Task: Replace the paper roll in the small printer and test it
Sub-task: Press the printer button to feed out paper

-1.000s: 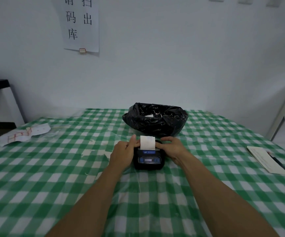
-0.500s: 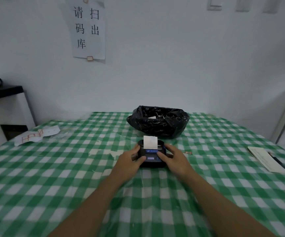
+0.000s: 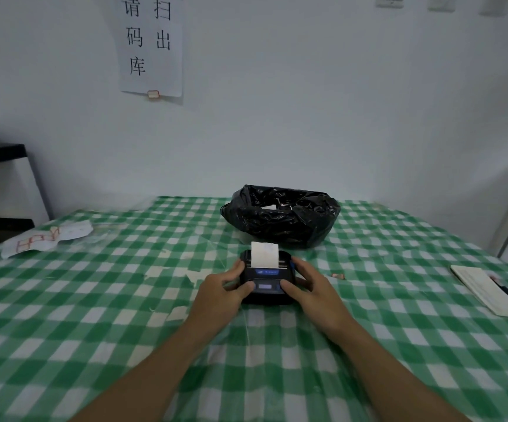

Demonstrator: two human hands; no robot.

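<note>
— Since a second ago both thumbs have slid from beside the paper slot down onto the front panel, haven't they?

— Yes. Now the left hand point(image 3: 220, 289) wraps the left side of the small printer point(image 3: 266, 277), its thumb laid across the front beside the small screen. The right hand point(image 3: 313, 286) mirrors it on the right side, thumb on the front panel, fingers curled around the edge.

— Which way does the printer face?

— Control panel toward the person, paper slot on the far side. A white paper strip point(image 3: 264, 254) stands up out of that slot. The body looks nearly square, so I can't name a long axis.

— And the arms?

— Both forearms reach forward, converging on the printer, wrists low over the worktop point(image 3: 94, 315) with its green checked cloth.

— Around it?

— A black bag point(image 3: 280, 216) sits just behind the printer, a notepad point(image 3: 484, 292) far right, a crumpled sheet point(image 3: 45, 240) far left.
</note>
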